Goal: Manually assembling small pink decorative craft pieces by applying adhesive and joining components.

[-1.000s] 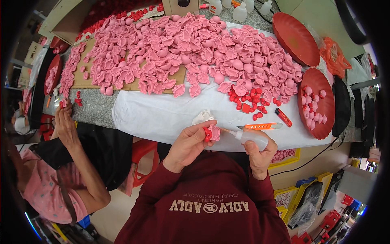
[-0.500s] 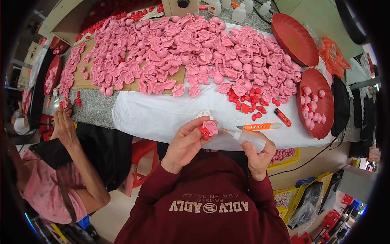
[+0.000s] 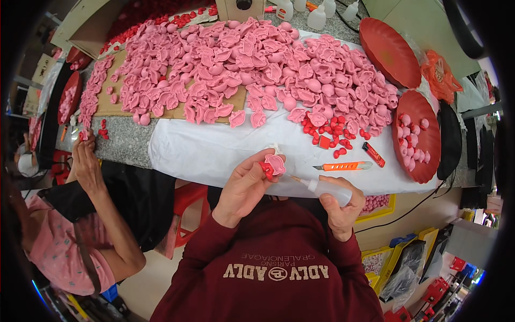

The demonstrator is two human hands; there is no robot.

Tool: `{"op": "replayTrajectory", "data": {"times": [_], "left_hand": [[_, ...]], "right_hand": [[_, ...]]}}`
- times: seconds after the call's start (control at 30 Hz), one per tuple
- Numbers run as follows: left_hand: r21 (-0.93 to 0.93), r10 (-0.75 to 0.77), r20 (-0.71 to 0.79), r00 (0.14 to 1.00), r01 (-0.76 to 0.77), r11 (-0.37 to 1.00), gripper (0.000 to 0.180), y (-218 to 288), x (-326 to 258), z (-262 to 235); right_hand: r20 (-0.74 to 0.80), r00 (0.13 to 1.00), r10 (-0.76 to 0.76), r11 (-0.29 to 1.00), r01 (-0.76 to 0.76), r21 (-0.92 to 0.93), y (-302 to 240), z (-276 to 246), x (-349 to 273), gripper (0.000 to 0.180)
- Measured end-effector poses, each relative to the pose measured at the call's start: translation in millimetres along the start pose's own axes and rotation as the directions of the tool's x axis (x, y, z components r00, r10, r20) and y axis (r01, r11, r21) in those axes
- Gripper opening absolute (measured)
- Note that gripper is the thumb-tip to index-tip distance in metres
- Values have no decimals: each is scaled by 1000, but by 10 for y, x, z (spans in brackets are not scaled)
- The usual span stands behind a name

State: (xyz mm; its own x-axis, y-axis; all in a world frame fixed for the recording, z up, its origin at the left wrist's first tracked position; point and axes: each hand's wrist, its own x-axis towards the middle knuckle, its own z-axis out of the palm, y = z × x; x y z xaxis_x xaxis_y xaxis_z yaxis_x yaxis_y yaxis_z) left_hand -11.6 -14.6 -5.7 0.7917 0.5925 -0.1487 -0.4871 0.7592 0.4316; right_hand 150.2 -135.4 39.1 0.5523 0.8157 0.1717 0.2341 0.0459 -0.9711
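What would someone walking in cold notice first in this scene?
First, the huge heap of pink moulded pieces covering the far half of the table. Near the table's front edge, the left hand holds up one pink piece while the right hand points a small squeeze bottle at it. To the right lie an orange utility knife and red trays.

Brown cardboard box (image 3: pixel 244 9) at table's far edge, yellow bins (image 3: pixel 394 257) lower right

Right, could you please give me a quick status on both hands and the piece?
Left hand shut on pink petal piece with a red bit. Right hand shut on squeeze bottle, nozzle aimed at the piece. Orange utility knife beside, nothing blocking.
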Motion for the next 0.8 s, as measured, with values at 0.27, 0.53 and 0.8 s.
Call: {"op": "replayTrajectory", "data": {"times": [0.27, 0.53, 0.8], "left_hand": [[-14, -31, -54, 998, 30, 999, 45, 6, 5, 30], [1, -28, -82, 996, 28, 1000, 47, 13, 0, 33], [-29, -12, -24, 1000, 11, 1000, 44, 10, -8, -18]], "right_hand": [[18, 1000, 10, 1000, -10, 6, 7, 27, 11, 38], [-4, 1000, 29, 1000, -29, 12, 12, -12, 0, 38], [-2, 1000, 12, 1000, -12, 3, 35, -26, 3, 40]]}}
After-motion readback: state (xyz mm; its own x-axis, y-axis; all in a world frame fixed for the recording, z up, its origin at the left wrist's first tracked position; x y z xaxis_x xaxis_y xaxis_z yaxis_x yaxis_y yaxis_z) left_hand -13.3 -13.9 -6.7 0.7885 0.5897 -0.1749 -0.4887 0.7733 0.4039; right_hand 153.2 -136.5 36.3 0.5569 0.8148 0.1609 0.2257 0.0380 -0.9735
